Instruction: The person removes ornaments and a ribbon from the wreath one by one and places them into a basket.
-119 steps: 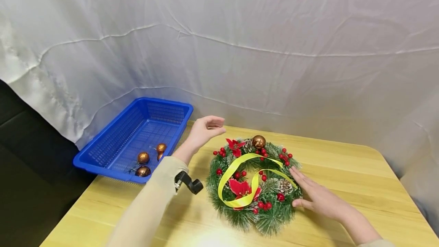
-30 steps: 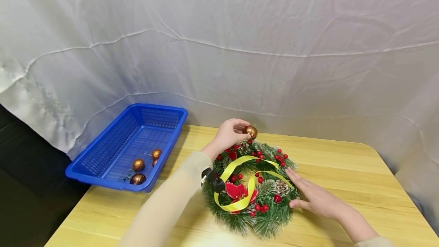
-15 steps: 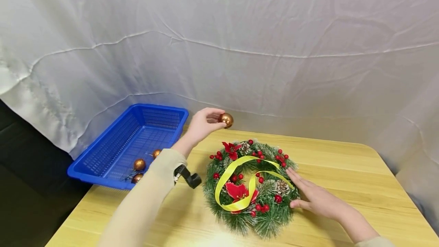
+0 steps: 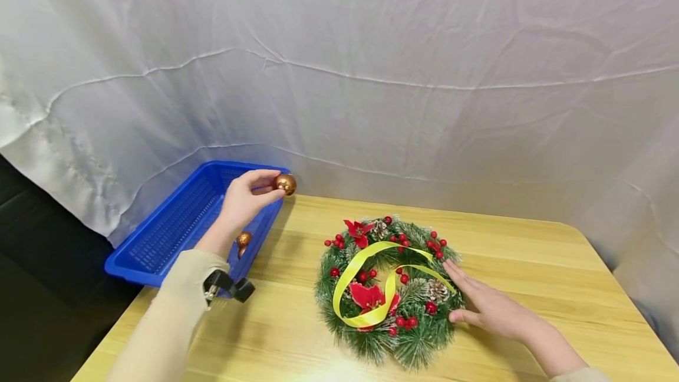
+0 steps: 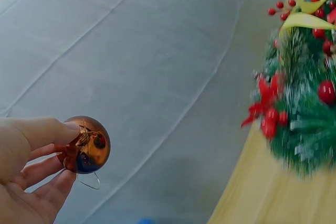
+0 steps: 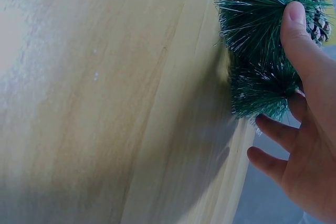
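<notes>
My left hand (image 4: 245, 198) pinches a shiny copper bauble (image 4: 285, 184) between thumb and fingers, above the right rim of the blue basket (image 4: 132, 273). A thin wire loop hangs from the bauble (image 5: 94, 148) in the left wrist view. On the table lies a green wreath (image 4: 416, 343) with red berries, red poinsettias, pinecones and a loose yellow ribbon (image 4: 347, 276). My right hand (image 4: 495, 308) rests against the wreath's right side, fingers extended. In the right wrist view its thumb lies on the green needles (image 6: 262, 19).
Inside the basket, small copper baubles (image 4: 244, 239) show beside my left forearm, which hides part of the basket. The wooden table (image 4: 536, 264) meets a grey cloth backdrop (image 4: 371, 105) at its far edge. Dark material (image 4: 48, 276) is at the left.
My left hand took the copper bauble off the wreath's top and carried it left to the basket's rim. My right hand stays at the wreath.
</notes>
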